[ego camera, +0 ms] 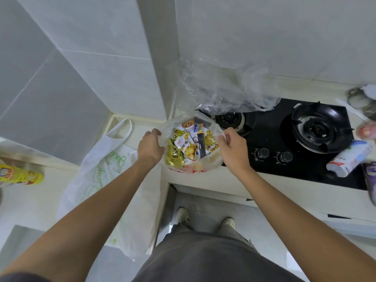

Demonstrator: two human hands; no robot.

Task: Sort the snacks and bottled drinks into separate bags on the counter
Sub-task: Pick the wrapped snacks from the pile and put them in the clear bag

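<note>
A clear plastic bag (211, 159) sits at the counter corner, filled with several snack packets (188, 147) in gold, white and yellow wrappers. My left hand (150, 146) grips the bag's left rim and my right hand (232, 146) pinches its right rim, holding the mouth wide. A white bag with green print (105, 180) lies flat on the counter to the left. A white bottle (349, 158) lies on the right edge of the stove, with a purple bottle (371, 180) beside it. A yellow bottle (19, 174) lies at the far left.
A black two-burner gas stove (305, 169) fills the counter to the right, its knobs (273, 155) near my right hand. Another crumpled clear bag (230, 88) stands behind the snack bag against the tiled wall. More items (364, 117) lie at the far right edge.
</note>
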